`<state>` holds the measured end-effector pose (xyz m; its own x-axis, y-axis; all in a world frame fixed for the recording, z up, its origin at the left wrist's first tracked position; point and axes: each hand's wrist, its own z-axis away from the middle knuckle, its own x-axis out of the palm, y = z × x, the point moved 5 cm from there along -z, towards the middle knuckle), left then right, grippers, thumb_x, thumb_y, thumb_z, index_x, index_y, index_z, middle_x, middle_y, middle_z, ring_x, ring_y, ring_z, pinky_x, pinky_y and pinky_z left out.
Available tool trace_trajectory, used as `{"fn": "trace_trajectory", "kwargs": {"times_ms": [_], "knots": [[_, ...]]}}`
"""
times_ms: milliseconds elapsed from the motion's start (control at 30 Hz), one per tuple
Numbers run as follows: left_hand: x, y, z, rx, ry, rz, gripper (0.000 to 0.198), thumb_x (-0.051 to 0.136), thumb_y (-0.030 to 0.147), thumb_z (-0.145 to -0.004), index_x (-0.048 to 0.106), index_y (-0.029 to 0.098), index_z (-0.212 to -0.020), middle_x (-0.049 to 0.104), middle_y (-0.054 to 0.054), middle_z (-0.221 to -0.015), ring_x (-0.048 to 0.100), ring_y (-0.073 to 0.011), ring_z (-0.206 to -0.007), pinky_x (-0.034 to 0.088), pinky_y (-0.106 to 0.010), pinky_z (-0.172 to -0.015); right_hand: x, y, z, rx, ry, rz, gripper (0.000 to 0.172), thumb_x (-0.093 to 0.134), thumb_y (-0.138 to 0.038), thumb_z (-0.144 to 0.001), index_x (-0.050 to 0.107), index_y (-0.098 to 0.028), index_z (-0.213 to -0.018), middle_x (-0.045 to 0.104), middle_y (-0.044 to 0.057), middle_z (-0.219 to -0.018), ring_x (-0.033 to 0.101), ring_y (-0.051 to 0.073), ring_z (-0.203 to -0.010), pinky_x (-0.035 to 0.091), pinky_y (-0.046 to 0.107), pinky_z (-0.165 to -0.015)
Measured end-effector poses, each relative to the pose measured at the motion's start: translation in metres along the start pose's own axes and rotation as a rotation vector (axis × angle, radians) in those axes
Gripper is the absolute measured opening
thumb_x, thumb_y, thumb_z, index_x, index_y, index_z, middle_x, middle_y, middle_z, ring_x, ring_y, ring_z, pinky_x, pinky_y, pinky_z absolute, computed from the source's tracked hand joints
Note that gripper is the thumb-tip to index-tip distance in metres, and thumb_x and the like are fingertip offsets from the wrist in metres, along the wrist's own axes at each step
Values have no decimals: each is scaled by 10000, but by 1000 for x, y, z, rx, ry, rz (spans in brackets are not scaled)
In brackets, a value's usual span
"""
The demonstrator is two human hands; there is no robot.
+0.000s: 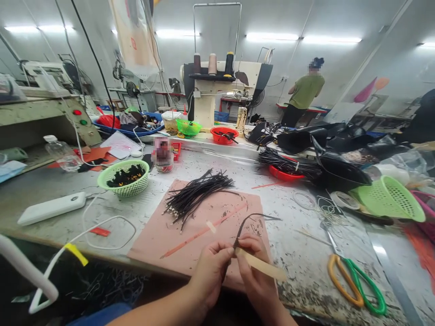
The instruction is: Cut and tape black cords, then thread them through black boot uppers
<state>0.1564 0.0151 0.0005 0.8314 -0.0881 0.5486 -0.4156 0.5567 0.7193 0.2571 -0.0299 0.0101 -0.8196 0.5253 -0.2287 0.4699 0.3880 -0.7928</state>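
Above the front edge of a pink sheet (146,240), my left hand (212,267) pinches a thin black braided cord (242,222) between thumb and fingers. The cord's free end arches up and away to the right. Close against it, my right hand (255,267) is closed round the same cord and a cream flat strip (267,267), which sticks out to the right. The fingertips hide where cord and strip meet. Farther back on the sheet lies a bundle of black cords (200,194) with pale ends. An orange marked strip (204,232) lies across the sheet.
Scissors (346,271) with orange and green handles lie at the right. A light green basket (124,185) of black pieces and a white power bank (52,208) are at the left. Behind stand a red bowl (288,174) and a sewing machine (204,99). A person (307,93) stands far back.
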Motion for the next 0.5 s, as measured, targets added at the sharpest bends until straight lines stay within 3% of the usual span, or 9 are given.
{"fn": "trace_trajectory", "kwargs": {"times_ms": [133, 233, 300, 500], "knots": [[0, 1, 2, -47, -20, 73, 184, 751, 185, -454, 576, 142, -494, 555, 23, -494, 433, -87, -526, 340, -210, -564, -7, 3, -6, -15, -24, 120, 125, 548, -170, -769, 515, -226, -876, 556, 27, -794, 561, 176, -734, 497, 294, -633], [-2, 1, 1, -37, -21, 55, 169, 742, 171, -461, 579, 141, -489, 557, 26, -493, 430, -79, -523, 341, -204, -567, -8, 8, -12, 126, -162, 103, 48, 594, -243, -771, 560, -214, -788, 588, 12, -711, 573, 156, -648, 486, 255, -571], [-3, 1, 0, -43, -6, 32, 167, 743, 173, -462, 581, 139, -487, 557, 25, -496, 431, -75, -524, 341, -200, -565, -10, 8, -15, 194, -226, 63, 84, 582, -263, -788, 587, -209, -724, 610, 12, -680, 585, 155, -639, 486, 253, -580], [-2, 9, -1, -60, 101, 30, 225, 791, 193, -398, 599, 144, -504, 585, 19, -649, 533, -96, -666, 373, -187, -597, -27, 7, -21, 356, -32, -19, 150, 619, -312, -719, 617, -196, -623, 608, 5, -574, 562, 154, -544, 472, 260, -525]]}}
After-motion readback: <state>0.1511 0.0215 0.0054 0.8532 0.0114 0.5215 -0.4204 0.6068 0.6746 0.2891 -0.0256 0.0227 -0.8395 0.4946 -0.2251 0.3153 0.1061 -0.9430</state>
